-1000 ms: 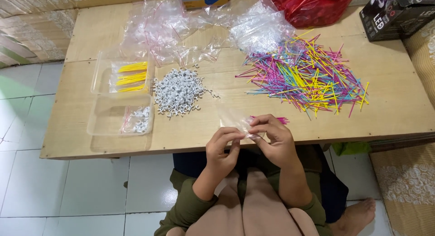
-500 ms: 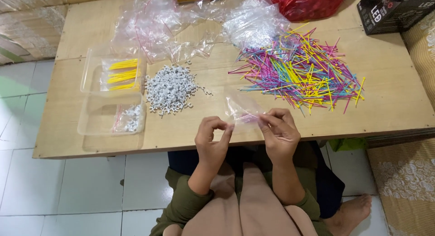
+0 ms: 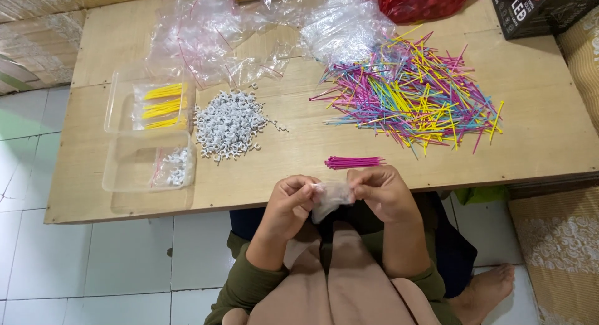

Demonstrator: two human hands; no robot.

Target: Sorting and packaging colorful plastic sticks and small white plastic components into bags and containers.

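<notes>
My left hand [image 3: 288, 204] and my right hand [image 3: 384, 193] pinch the two sides of a small clear plastic bag [image 3: 331, 197] at the near edge of the wooden table [image 3: 281, 166]. The bag hangs between them over my lap. Just beyond my right hand a small bundle of pink sticks [image 3: 353, 162] lies on the table. Farther back spreads a big pile of pink, yellow and blue sticks [image 3: 412, 94]. A heap of small white clips [image 3: 229, 125] lies to the left of the middle.
Two clear trays stand at the left: the far one [image 3: 118, 103] holds bagged yellow sticks, the near one [image 3: 128, 172] a bag of white clips. Loose clear bags [image 3: 249, 32], a red bag [image 3: 424, 0] and a black box [image 3: 543, 10] line the back edge.
The bag came down from above the table to the near edge, held now by both hands. The pink bundle now lies bare on the table beyond my right hand.
</notes>
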